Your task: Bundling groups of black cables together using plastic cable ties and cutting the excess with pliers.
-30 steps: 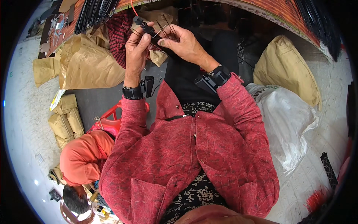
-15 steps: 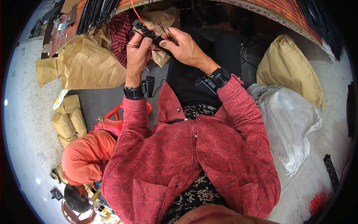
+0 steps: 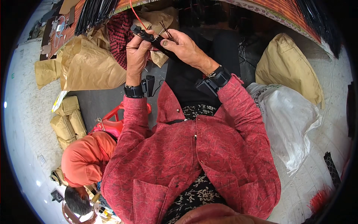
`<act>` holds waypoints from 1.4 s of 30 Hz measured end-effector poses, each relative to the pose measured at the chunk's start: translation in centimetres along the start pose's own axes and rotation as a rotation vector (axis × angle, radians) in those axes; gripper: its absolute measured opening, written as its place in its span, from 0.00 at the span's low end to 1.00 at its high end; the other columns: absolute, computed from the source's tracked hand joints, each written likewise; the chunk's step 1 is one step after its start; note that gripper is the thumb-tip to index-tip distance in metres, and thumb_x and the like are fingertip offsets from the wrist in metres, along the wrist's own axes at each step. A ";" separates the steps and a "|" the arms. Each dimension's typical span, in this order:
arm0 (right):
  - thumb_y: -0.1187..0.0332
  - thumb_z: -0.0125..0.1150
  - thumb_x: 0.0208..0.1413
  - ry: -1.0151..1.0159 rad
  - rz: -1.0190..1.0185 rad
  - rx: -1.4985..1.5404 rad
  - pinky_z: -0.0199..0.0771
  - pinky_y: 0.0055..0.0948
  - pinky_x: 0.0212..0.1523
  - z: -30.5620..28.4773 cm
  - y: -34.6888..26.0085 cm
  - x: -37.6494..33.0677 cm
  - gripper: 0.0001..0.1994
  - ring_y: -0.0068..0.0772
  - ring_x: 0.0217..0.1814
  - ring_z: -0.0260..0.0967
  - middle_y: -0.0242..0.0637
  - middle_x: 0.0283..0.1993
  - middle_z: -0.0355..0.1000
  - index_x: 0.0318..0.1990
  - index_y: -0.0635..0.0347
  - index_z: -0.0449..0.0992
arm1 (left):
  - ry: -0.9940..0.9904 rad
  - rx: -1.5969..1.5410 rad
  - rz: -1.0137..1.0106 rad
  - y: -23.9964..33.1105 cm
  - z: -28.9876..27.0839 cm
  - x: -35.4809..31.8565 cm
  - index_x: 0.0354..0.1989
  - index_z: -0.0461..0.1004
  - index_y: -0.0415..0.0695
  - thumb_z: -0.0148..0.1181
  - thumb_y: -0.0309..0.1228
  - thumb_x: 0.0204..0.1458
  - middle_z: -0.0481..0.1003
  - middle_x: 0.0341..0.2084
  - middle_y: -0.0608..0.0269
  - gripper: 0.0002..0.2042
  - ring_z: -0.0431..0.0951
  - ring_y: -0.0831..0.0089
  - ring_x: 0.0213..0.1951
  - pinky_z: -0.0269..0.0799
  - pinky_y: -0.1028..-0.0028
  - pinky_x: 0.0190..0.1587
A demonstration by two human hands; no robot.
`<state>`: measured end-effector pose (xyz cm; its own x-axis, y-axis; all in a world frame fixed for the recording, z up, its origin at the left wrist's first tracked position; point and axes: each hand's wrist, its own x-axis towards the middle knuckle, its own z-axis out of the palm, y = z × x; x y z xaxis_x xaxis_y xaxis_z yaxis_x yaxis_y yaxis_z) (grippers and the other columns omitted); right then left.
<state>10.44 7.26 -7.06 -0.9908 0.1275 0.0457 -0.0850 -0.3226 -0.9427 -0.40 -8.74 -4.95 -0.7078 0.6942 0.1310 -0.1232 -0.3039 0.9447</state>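
Compared with a second ago, we see the two hands still together at twelve o'clock, a little lower and more central in the view, and the red cord (image 3: 135,14) now rises more steeply from the work. The left hand (image 3: 136,56) is closed around a short black bar-shaped piece (image 3: 146,35), its fingers wrapped under it. The right hand (image 3: 185,47) pinches thin black strands (image 3: 166,29) between thumb and forefinger, right beside the bar, thumb nail up; the strands fan out stiff and wiry above the fingers. The work sits over a black lap, between the two hands.

Both wrists carry black straps with boxy black units. The sleeves are red, with a fine mottled weave.

At ten o'clock lies crumpled brown paper (image 3: 87,65), matte and creased, with a red checked cloth (image 3: 118,35) touching it. At two o'clock a tan woven sack (image 3: 289,69) bulges, rounded; just below it, at three o'clock, a glossy white plastic sack (image 3: 289,123) sags in soft folds. At eight o'clock a person in an orange top (image 3: 84,160) crouches near a red plastic stool (image 3: 113,123).
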 end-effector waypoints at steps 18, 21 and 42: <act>0.67 0.60 0.64 0.162 -0.187 -0.295 0.70 0.25 0.43 1.2 -1.3 -0.6 0.12 0.19 0.40 0.66 0.34 0.37 0.72 0.45 0.69 0.71 | 0.025 -0.011 0.067 0.6 0.5 0.0 0.54 0.74 0.33 0.61 0.36 0.62 0.79 0.40 0.58 0.19 0.73 0.79 0.33 0.68 0.80 0.35; 0.67 0.61 0.63 0.171 -0.220 -0.253 0.71 0.25 0.42 1.1 -0.5 -0.2 0.12 0.20 0.39 0.67 0.34 0.37 0.73 0.45 0.69 0.71 | 0.059 0.014 0.049 0.9 1.0 0.2 0.54 0.74 0.34 0.61 0.34 0.61 0.79 0.40 0.59 0.18 0.72 0.81 0.32 0.67 0.81 0.34; 0.68 0.67 0.59 0.246 -0.203 -0.332 0.69 0.22 0.33 0.9 -1.4 -0.7 0.13 0.16 0.31 0.65 0.31 0.28 0.70 0.41 0.68 0.72 | 0.163 0.028 -0.052 1.8 2.1 0.5 0.42 0.77 0.41 0.64 0.28 0.57 0.79 0.34 0.64 0.07 0.72 0.82 0.27 0.66 0.81 0.28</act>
<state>11.14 6.76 -5.46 -0.8997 0.3890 0.1979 -0.1963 0.0443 -0.9795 0.45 -7.59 -2.55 -0.8047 0.5928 0.0339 -0.1442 -0.2505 0.9573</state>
